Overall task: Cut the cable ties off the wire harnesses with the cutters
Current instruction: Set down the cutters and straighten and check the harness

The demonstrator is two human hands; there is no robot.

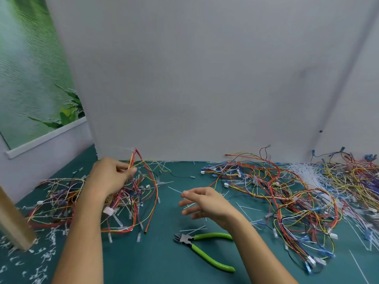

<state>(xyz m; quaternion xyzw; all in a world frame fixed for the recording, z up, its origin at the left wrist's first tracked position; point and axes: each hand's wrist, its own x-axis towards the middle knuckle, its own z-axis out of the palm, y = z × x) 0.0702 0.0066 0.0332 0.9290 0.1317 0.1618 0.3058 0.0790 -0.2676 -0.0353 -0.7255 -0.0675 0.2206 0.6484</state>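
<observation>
My left hand [108, 177] pinches a wire harness [143, 193] of red, yellow and orange wires, lifting its top end above the pile at the left. My right hand [203, 203] hovers over the green mat with relaxed fingers and holds nothing. The green-handled cutters [202, 248] lie on the mat just below my right hand, jaws pointing left, handles spread. A big tangle of harnesses [287, 191] with white cable ties and connectors covers the right side.
A white wall panel [205, 78] stands upright at the back of the teal mat [160, 261]. Cut white tie pieces [47, 257] litter the lower left. A wooden post [12, 218] stands at the left edge. Loose tie strips [307, 175] lie piled at the back right.
</observation>
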